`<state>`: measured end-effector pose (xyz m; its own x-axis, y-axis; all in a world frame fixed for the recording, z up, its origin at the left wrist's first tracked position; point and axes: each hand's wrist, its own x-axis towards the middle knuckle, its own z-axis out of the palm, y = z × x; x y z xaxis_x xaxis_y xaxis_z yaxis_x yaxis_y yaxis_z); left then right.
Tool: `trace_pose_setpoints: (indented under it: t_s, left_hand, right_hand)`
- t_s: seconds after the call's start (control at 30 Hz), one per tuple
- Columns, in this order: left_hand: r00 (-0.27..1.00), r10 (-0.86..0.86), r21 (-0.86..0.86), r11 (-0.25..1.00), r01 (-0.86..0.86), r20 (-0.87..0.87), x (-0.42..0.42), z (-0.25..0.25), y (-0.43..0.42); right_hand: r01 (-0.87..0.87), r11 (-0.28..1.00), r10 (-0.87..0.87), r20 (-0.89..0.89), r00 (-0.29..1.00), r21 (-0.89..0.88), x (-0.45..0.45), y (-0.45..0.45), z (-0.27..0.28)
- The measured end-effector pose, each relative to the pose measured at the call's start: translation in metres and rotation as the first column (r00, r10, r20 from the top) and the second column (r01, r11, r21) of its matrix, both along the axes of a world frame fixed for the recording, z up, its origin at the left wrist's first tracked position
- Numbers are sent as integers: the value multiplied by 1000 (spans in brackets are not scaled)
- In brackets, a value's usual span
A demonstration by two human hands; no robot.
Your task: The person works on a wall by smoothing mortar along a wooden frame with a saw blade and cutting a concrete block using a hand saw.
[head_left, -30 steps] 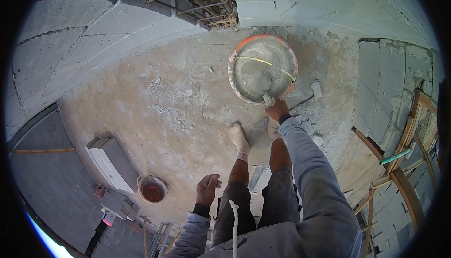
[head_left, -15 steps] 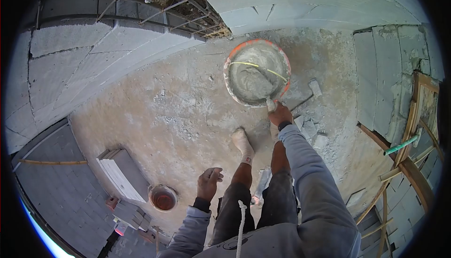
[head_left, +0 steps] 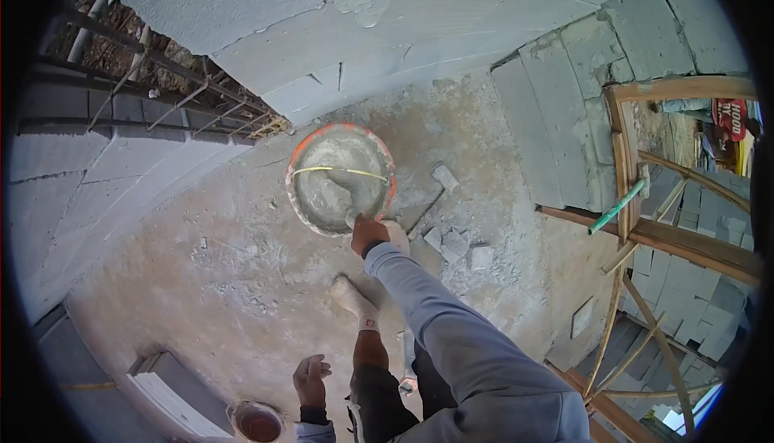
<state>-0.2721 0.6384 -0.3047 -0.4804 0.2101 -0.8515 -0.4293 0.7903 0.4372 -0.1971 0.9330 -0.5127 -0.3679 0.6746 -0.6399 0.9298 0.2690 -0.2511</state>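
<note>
My right hand (head_left: 370, 233) is closed round the mortar-covered handle of a tool (head_left: 351, 217) at the near rim of a round bucket. Grey mortar (head_left: 343, 157) fills much of the bucket (head_left: 390, 187), which has an orange rim and a yellow handle lying across its top. The tool's working end cannot be made out against the mortar. My left hand (head_left: 311, 380) hangs in the air beside my left leg, fingers loosely curled and apart, holding nothing.
Broken block pieces (head_left: 453, 245) and a hammer-like tool (head_left: 443, 177) lie right of the bucket. A smaller bucket (head_left: 256, 422) and stacked slabs (head_left: 177, 395) are at the lower left. A wooden frame (head_left: 627, 161) stands at the right; a person in red (head_left: 729, 119) shows beyond it.
The view has swung right, so the bucket appears farther left and the wooden frame shows more. My right hand stays on the tool at the rim. The mortar's surface has changed shape.
</note>
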Motion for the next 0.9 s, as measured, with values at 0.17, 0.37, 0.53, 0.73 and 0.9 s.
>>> trace_pose_setpoints:
  t_s: [0.17,0.37,0.53,0.73,0.9]
  left_hand:
    - [991,-55,104,994,43,120,-4,-68,-18]
    - [998,17,271,962,-34,64,-14,-62,36]
    - [999,29,239,970,-35,27,-28,-37,43]
    - [998,47,107,993,-42,-48,-42,-30,-5]
    - [991,129,114,986,-125,-32,-26,-31,-27]
  right_hand:
    - [97,993,-97,-9,995,67,-8,20,37]
    - [-6,999,7,-16,1000,52,4,17,42]
    - [-178,984,180,116,977,-25,4,18,34]
    - [-255,961,271,172,947,-111,1,22,37]
    - [-347,936,350,300,888,-63,8,27,23]
